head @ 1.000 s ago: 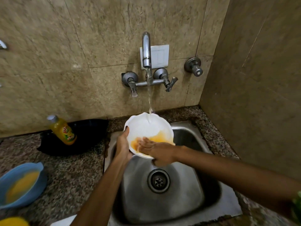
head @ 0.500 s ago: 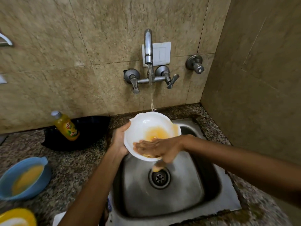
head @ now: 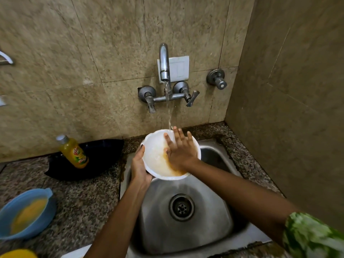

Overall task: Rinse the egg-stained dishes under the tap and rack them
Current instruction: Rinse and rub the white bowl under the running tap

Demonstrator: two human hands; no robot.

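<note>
The left hand clamps the white bowl's rim under the running tap — the right hand, fingers spread apart, lies flat inside on the egg-stain.

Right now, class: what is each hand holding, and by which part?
The left hand holds the white bowl by its left rim, thumb over the edge. The right hand holds nothing; it lies flat, fingers spread, inside the bowl.
</note>
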